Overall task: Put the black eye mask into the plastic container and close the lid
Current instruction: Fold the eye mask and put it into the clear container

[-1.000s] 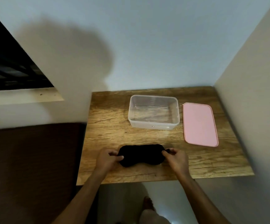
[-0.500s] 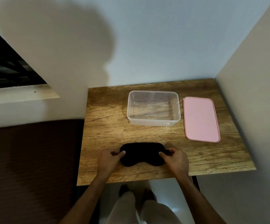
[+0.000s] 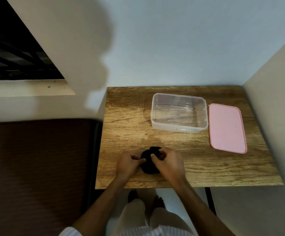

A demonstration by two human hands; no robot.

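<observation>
My left hand (image 3: 129, 161) and my right hand (image 3: 168, 163) meet over the soft black fabric eye mask (image 3: 149, 161), which lies bunched into a compact wad on the near part of the wooden desk (image 3: 124, 126). The fingers (image 3: 141, 160) of the left hand pinch the wad's left edge; those of the right hand curl closed over its top and right side, so both hands grip the mask. The clear rectangular plastic container (image 3: 179, 130) stands open and empty toward the far side of the desk, well apart from the mask, with the flat pink plastic lid (image 3: 226, 127) lying just beside it on the right. I judge the mask light, limp and compressible, not fragile: it should hold no shape of its own and may spring open or trail a strap if released. It is best held around the gathered bulk, not by one edge, then lowered into the container. The lid looks stiff and should be taken by its rim.
</observation>
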